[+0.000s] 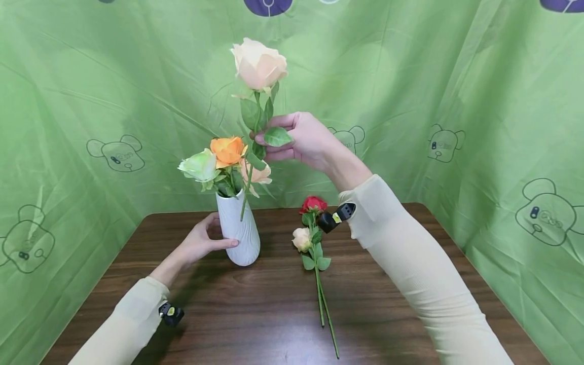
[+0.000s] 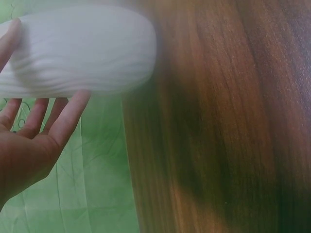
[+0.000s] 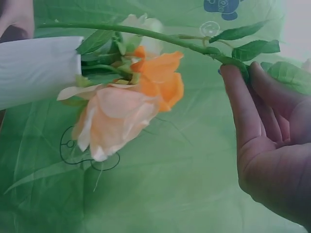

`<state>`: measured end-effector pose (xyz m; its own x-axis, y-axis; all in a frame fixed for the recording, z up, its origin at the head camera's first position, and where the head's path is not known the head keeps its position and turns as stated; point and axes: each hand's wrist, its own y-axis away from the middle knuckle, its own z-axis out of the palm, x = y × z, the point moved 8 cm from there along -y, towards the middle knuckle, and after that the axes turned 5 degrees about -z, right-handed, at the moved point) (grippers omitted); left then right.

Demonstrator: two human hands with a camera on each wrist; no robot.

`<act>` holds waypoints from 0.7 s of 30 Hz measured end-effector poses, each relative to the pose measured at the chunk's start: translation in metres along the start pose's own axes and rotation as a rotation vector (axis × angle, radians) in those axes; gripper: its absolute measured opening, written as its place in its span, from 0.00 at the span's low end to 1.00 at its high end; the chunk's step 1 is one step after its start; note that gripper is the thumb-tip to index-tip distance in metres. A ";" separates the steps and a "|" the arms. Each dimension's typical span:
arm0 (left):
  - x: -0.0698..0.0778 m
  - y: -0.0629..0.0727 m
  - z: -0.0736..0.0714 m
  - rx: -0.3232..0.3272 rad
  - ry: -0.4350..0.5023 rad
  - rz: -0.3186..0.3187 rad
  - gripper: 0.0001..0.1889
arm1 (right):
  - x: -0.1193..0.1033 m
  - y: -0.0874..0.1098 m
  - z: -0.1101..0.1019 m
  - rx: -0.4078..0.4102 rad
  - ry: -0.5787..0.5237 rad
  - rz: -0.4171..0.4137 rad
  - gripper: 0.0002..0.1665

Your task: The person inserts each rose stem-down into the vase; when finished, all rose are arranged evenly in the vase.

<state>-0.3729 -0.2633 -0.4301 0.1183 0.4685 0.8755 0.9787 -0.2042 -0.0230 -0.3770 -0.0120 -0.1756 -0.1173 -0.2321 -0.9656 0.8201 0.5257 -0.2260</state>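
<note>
A pale pink artificial rose (image 1: 259, 66) is held upright in the air, its stem pinched between thumb and fingers of my right hand (image 1: 301, 137). Its stem's lower end hangs in front of the white vase (image 1: 244, 238), outside the mouth. The vase holds a green-white rose (image 1: 199, 166), an orange rose (image 1: 227, 151) and a peach rose (image 3: 114, 116). Around the vase's side my left hand (image 1: 201, 242) keeps its grip, thumb at the front, fingers behind; in the left wrist view the fingers (image 2: 68, 119) touch the ribbed wall.
On the brown wooden table (image 1: 269, 309), right of the vase, lie a red rose (image 1: 313, 204) and a cream rose (image 1: 301, 239), stems toward the near edge. A green curtain (image 1: 182, 101) with bear drawings surrounds the table's back and sides.
</note>
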 end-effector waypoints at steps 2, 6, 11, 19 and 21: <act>0.001 0.000 0.000 0.000 0.003 -0.001 0.43 | -0.004 -0.001 0.001 0.001 -0.011 -0.017 0.09; 0.002 0.001 -0.001 0.005 -0.003 0.002 0.43 | -0.009 -0.002 0.002 0.031 -0.069 -0.057 0.11; 0.002 0.003 -0.001 0.008 -0.009 0.007 0.42 | -0.013 -0.002 -0.001 0.089 -0.158 -0.109 0.08; 0.002 0.002 -0.001 0.018 -0.016 -0.005 0.43 | -0.017 0.000 -0.001 0.105 -0.142 -0.158 0.15; 0.002 0.002 -0.001 0.016 -0.018 0.000 0.43 | -0.016 -0.001 0.000 0.099 -0.131 -0.153 0.13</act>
<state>-0.3710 -0.2639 -0.4280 0.1213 0.4842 0.8665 0.9812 -0.1905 -0.0309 -0.3761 -0.0083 -0.1598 -0.1766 -0.4107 -0.8945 0.8497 0.3951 -0.3492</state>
